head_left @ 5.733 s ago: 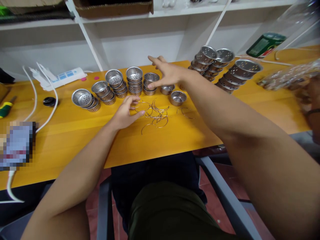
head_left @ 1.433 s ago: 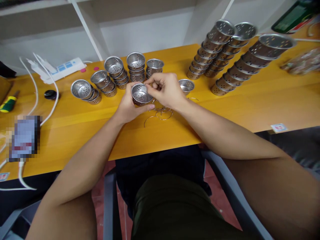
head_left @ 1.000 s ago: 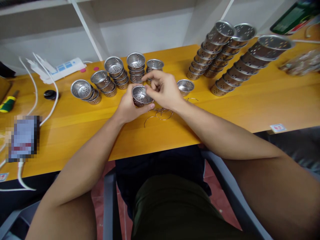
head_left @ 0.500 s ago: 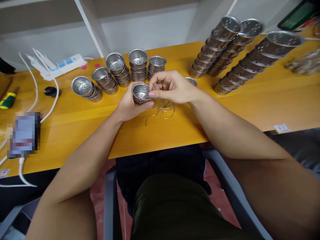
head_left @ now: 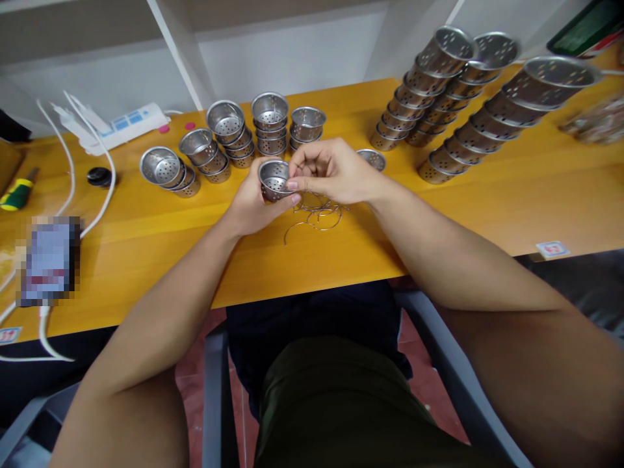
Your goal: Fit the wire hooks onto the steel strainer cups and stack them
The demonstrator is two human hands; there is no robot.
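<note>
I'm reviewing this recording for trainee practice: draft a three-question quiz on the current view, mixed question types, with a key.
1. The left hand holds: A) a phone; B) a perforated metal cup; C) a white cable.
2. True or false: several curved wires lie on the table.
3. Fill in: the handle of the screwdriver is yellow and ____.

Key: 1. B; 2. true; 3. green.

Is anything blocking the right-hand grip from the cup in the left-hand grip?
Nothing visible. The right-hand grip is at the cup, the left-hand grip holds its other side, and loose wires lie on the table below.
</note>
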